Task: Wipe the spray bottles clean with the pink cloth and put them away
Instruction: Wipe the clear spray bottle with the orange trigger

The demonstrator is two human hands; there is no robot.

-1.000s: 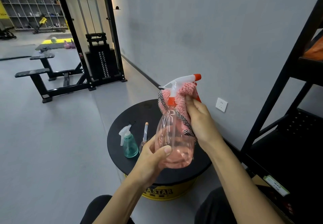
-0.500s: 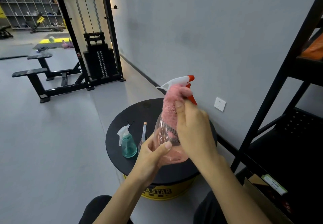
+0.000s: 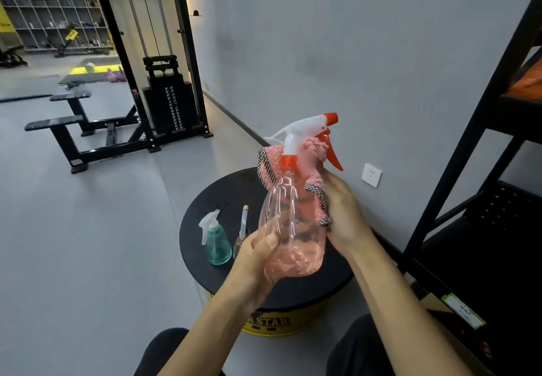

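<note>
Grey gym floor (image 3: 88,229), round black table (image 3: 234,193) with teal spray bottle (image 3: 217,243)

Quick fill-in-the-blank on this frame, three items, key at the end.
1. The right hand presses a ____ cloth against the big bottle.
2. The left hand grips that bottle, whose trigger is ____.
3. The small green bottle stands on a round ____ tabletop.
Missing: pink, orange, black.

A clear pink-tinted spray bottle (image 3: 289,229) with white-and-orange trigger head, a pink cloth (image 3: 311,164) edged in black-and-white check, a teal spray bottle (image 3: 217,243), all above a black worktop (image 3: 223,199) with yellow base.
</note>
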